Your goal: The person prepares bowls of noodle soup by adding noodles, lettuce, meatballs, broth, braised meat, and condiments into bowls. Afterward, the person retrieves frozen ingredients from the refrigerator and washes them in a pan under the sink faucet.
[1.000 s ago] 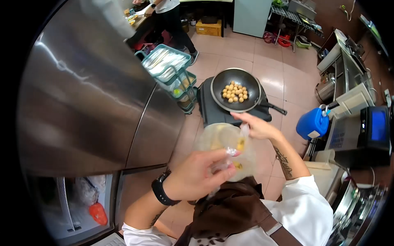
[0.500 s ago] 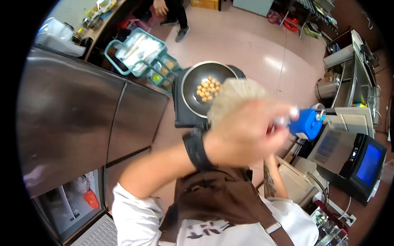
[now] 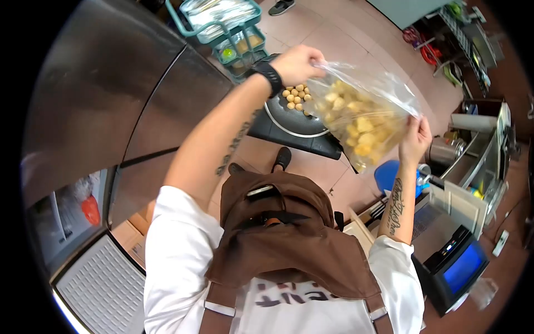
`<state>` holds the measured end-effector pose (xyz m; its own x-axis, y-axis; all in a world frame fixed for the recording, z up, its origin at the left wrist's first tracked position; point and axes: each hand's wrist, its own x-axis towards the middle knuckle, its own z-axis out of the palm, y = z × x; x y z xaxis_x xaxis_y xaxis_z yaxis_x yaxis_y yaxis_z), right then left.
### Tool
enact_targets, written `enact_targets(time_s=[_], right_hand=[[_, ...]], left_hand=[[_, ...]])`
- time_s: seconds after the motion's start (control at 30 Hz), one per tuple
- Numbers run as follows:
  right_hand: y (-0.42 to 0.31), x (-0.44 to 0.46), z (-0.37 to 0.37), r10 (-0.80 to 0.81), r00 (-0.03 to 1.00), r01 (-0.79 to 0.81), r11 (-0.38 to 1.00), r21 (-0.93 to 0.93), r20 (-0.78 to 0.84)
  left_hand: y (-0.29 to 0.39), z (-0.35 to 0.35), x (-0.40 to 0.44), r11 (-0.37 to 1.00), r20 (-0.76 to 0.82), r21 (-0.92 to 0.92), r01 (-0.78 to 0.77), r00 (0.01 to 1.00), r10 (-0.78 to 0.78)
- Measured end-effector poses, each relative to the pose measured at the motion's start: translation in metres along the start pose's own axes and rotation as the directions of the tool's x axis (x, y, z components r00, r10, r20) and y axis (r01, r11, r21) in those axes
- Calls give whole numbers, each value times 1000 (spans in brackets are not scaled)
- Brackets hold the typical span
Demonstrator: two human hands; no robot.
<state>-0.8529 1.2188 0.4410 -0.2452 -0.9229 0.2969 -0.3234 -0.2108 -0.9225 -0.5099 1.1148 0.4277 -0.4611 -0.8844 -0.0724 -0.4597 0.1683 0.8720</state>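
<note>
A clear plastic bag (image 3: 361, 114) with pale yellow chunks in it is stretched between my hands above the floor. My left hand (image 3: 300, 64), with a black watch on its wrist, is closed on the bag's upper left corner. The bag's right edge is pinched in my right hand (image 3: 416, 139). Under and left of the bag, a dark round pan (image 3: 292, 118) holds several small round tan balls (image 3: 296, 99). It sits on a black stove (image 3: 267, 132), partly hidden by my left arm and the bag.
A teal basket cart (image 3: 236, 42) stands beyond the stove. Steel cabinet doors (image 3: 100, 83) line the left, with an open fridge drawer (image 3: 67, 214) below. On the right are a blue container (image 3: 386, 177) and a machine with a blue screen (image 3: 466, 268). Another person's shoe (image 3: 281, 6) shows at the top.
My left hand has moved up and left, out from in front of me. My right hand has come up to the bag, which is now spread between both. The view has shifted.
</note>
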Motion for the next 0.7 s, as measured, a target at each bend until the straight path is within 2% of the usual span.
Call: enact_targets(time_s=[0.1,0.17,0.23,0.3,0.37,0.4,0.43,0.53,0.63,0.7], right_hand=[[2,9,2,12,996,-13,1000,4,92],[-1,17,11,13,996,-15,1000,24,84],[-6,16,13,-4,977,24,995,-93,212],[-14,20,19,-45,958,103,976,-193,282],[-15,22,17,-23,957,73,983,-166,288],[-17,22,18,-7,955,53,987,-149,297],[-31,24,20,-126,893,261,928,-267,433],[-34,27,17,-26,944,92,978,-186,330],[-44,31,16,-10,927,99,971,-219,375],[-49,33,12,2,924,102,963,-251,384]], left_hand=[[-10,15,4,992,-61,-58,115,991,-119],[-19,17,9,993,-81,-54,103,991,-107],[-35,31,17,995,-146,-67,72,986,-81],[-50,35,23,989,-87,-7,149,985,-149],[-51,33,27,980,-30,31,194,981,-194],[-53,33,27,981,-52,15,192,980,-191],[-54,36,27,982,-66,-2,190,980,-190],[-55,39,32,987,-92,12,162,983,-160],[-56,45,32,990,-121,34,134,984,-129],[-52,48,30,986,-111,-37,162,980,-165]])
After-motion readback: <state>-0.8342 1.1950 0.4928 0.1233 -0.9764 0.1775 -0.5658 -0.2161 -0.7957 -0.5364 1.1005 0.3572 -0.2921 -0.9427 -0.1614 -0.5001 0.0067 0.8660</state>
